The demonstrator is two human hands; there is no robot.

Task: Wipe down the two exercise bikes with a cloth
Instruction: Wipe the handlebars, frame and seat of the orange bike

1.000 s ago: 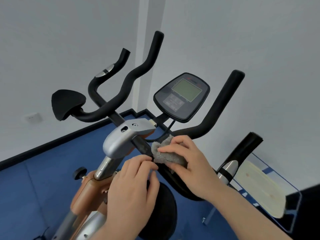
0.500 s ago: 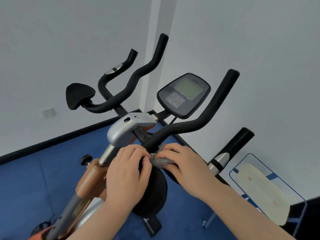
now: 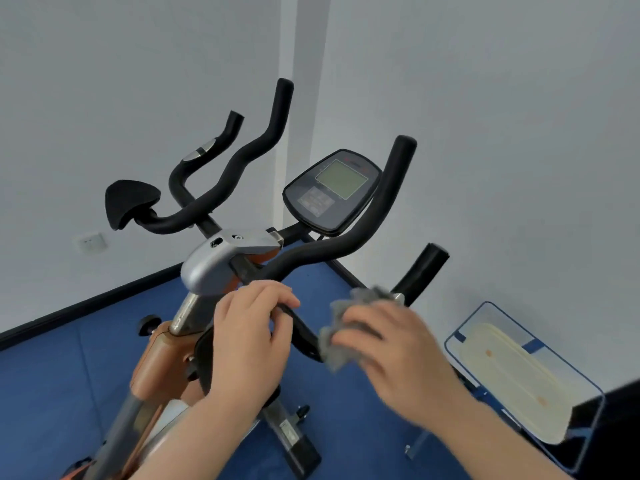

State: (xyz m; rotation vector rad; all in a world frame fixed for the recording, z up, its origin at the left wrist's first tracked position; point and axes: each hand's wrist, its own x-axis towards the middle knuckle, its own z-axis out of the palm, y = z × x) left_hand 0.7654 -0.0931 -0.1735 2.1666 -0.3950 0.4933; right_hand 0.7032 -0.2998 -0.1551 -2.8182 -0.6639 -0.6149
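Observation:
An orange and silver exercise bike (image 3: 211,268) stands before me with black foam handlebars (image 3: 325,251) and a dark console (image 3: 332,192). My left hand (image 3: 249,337) curls over the near black handlebar bar beside the silver stem cover. My right hand (image 3: 391,348), blurred by motion, holds a crumpled grey cloth (image 3: 346,323) against the right lower bar, just below the silver pulse sensor (image 3: 398,297). Only one bike is in view.
White walls meet in a corner behind the bike, with a socket (image 3: 90,242) low on the left wall. The floor (image 3: 52,386) is blue. A framed board with a cream panel (image 3: 512,375) leans against the right wall.
My right hand has slid the cloth rightward along the bar, away from my left hand. The view has pulled back and tilted, showing more of the bike's base.

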